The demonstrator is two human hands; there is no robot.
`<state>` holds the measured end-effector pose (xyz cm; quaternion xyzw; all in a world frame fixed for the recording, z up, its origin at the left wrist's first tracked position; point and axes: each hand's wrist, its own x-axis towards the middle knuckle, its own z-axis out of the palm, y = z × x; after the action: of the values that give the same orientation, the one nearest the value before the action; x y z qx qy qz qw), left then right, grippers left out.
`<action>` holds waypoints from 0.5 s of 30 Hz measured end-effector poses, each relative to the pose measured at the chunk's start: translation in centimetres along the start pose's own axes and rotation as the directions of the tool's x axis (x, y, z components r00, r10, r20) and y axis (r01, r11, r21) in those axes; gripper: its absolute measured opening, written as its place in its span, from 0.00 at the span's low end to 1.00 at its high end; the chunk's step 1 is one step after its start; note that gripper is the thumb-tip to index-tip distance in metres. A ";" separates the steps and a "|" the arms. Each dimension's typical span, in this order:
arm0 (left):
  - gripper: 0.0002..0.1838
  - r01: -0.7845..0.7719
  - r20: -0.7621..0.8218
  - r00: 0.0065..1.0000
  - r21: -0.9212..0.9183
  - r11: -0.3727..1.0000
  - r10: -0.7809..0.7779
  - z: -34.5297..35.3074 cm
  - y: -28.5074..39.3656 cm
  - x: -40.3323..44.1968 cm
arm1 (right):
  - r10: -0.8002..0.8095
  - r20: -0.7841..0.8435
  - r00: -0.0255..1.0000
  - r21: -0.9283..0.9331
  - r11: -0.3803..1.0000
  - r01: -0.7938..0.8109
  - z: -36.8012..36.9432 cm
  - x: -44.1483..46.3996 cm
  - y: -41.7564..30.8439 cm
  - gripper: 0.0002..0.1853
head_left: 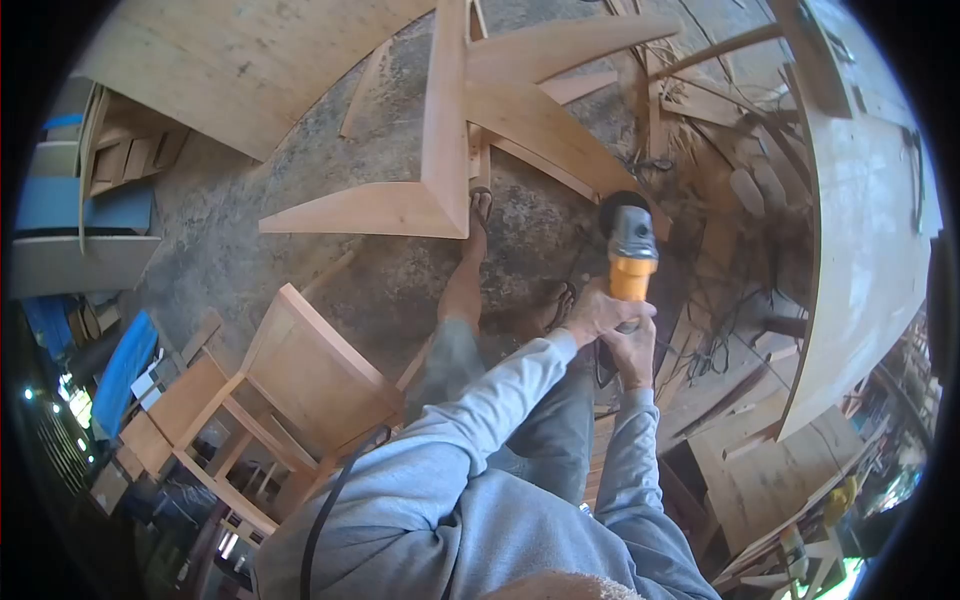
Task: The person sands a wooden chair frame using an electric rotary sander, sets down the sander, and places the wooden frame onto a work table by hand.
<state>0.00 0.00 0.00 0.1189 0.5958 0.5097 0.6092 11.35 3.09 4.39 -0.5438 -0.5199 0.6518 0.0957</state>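
Both of my hands are wrapped round a yellow and grey angle grinder (632, 270). My left hand (592, 314) closes on its body from the left, and my right hand (632, 352) grips the rear end just below. The grinder's dark disc (622, 208) is at the near end of a curved wooden board (560, 130), overlapping it; whether it touches the wood I cannot tell. That board belongs to a pale brown wooden frame (443, 120), which has a second curved arm (570, 48) above and a tapered piece (350, 208) reaching left.
A wooden chair-like frame (310, 370) stands at lower left. A large plywood sheet (230, 60) fills the upper left, and a pale panel (865, 260) stands at right. Loose cables (715, 335) and wood scraps lie on the floor right of my hands.
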 end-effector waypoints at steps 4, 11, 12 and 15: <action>0.22 -0.031 -0.180 0.983 -0.279 0.960 -0.021 -6.1 4.5 -0.5 | -0.099 0.129 0.987 -0.176 0.977 0.120 4.9 3.8 -2.9 0.35; 0.22 -0.058 -0.365 0.930 -0.239 0.969 -0.035 -15.3 6.7 1.0 | -0.060 0.283 0.957 -0.305 0.941 0.149 13.7 7.9 -8.8 0.39; 0.22 -0.059 -0.348 0.937 -0.212 0.976 -0.019 -15.9 8.5 0.8 | -0.067 0.274 0.959 -0.311 0.938 0.155 14.2 8.4 -9.0 0.38; 0.22 -0.036 -0.331 0.943 -0.217 0.976 -0.039 -17.0 10.1 2.1 | -0.077 0.252 0.965 -0.350 0.922 0.165 15.0 10.1 -9.7 0.38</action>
<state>-19.72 -1.62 1.90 -0.0375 0.6302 0.5849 0.5093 -9.00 5.72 3.84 -0.4382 -0.6731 0.5951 -0.0290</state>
